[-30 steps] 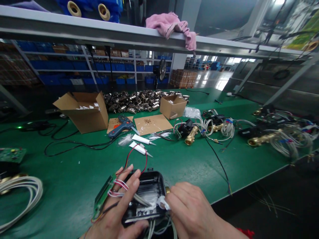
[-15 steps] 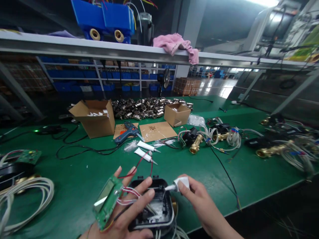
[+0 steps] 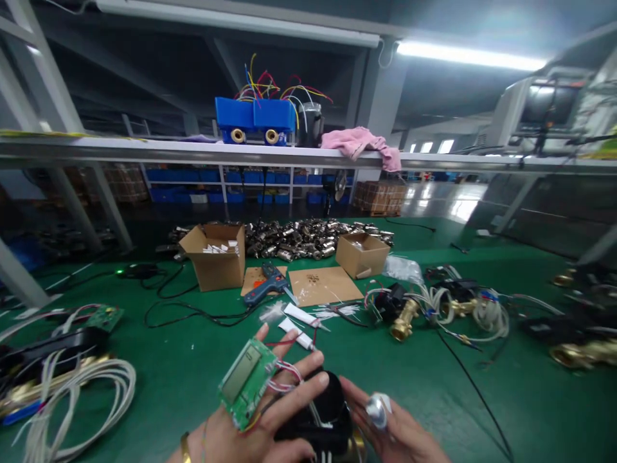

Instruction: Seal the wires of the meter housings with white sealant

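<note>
Gripping a black housing low over the green table, the left hand also carries a green board across its fingers, wired to the housing. Just right, the right hand pinches a small white tube. Farther back lie two tubes, a glue gun and boxes.

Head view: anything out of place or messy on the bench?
Yes. A pink cloth hangs crumpled over the shelf edge. Loose metal fittings lie heaped on the green mat, not boxed. White tubes and bits lie scattered beside the glue gun.
</note>
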Demonstrator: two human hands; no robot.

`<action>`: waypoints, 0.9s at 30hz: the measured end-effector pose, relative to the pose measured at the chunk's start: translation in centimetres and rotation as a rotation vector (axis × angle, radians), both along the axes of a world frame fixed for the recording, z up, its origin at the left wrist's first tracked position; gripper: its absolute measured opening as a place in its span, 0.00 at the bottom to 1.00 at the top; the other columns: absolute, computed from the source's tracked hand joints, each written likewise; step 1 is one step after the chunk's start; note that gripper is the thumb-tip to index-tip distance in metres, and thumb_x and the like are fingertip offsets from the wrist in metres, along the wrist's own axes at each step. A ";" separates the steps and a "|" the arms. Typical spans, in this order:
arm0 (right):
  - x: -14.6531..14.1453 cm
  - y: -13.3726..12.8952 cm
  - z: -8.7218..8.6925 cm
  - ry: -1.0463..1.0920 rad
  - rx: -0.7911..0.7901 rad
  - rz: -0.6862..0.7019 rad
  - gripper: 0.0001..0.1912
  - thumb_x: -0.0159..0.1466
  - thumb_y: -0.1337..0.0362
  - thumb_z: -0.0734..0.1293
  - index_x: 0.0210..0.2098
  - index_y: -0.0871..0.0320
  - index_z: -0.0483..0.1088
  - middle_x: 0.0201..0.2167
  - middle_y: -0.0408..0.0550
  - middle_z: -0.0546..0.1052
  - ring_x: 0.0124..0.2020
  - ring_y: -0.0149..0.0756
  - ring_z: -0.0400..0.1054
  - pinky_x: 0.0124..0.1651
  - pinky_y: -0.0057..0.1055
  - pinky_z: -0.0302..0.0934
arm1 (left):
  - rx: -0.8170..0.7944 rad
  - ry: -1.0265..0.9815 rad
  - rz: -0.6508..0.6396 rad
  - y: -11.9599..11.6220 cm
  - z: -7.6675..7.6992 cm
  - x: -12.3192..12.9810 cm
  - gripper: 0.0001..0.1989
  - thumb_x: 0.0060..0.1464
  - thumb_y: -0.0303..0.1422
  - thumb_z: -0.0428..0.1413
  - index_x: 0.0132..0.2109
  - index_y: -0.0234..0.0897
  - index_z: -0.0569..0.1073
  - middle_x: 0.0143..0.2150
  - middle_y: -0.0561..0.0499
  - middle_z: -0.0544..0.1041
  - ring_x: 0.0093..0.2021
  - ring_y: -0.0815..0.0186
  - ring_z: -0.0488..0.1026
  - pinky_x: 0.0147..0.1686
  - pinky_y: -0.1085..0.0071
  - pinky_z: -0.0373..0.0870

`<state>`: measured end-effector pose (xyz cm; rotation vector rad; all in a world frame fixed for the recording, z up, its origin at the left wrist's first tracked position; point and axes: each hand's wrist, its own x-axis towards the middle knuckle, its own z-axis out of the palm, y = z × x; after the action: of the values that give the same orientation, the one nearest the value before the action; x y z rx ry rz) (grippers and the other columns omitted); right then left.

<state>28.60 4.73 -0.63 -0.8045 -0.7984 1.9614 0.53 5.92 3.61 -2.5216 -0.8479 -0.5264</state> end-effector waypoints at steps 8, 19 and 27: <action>-1.7 2.9 3.2 -0.058 -0.199 -0.313 0.23 0.43 0.53 0.84 0.35 0.51 0.79 0.50 0.48 0.80 0.66 0.51 0.57 0.53 0.40 0.57 | 0.089 -0.035 0.031 -0.3 -0.5 0.1 0.35 0.60 0.42 0.59 0.70 0.43 0.59 0.72 0.55 0.57 0.72 0.45 0.50 0.73 0.44 0.32; -1.5 2.8 -0.4 0.217 -0.204 -0.257 0.20 0.46 0.56 0.84 0.33 0.53 0.77 0.56 0.51 0.77 0.56 0.50 0.69 0.57 0.42 0.59 | 0.099 -0.179 0.140 -0.3 -2.3 0.3 0.33 0.60 0.48 0.56 0.67 0.38 0.64 0.70 0.56 0.62 0.75 0.54 0.41 0.75 0.56 0.27; -2.9 4.2 -2.6 0.370 -0.243 0.002 0.25 0.52 0.53 0.81 0.45 0.56 0.77 0.47 0.54 0.81 0.44 0.43 0.75 0.46 0.35 0.63 | -0.630 -0.492 0.217 0.7 -6.4 -2.1 0.37 0.66 0.52 0.47 0.74 0.47 0.44 0.74 0.46 0.53 0.72 0.53 0.53 0.66 0.48 0.58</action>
<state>25.67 8.98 -3.26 -0.5499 -0.3480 2.1498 -1.52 6.66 -2.79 -2.8234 -1.6697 -0.9468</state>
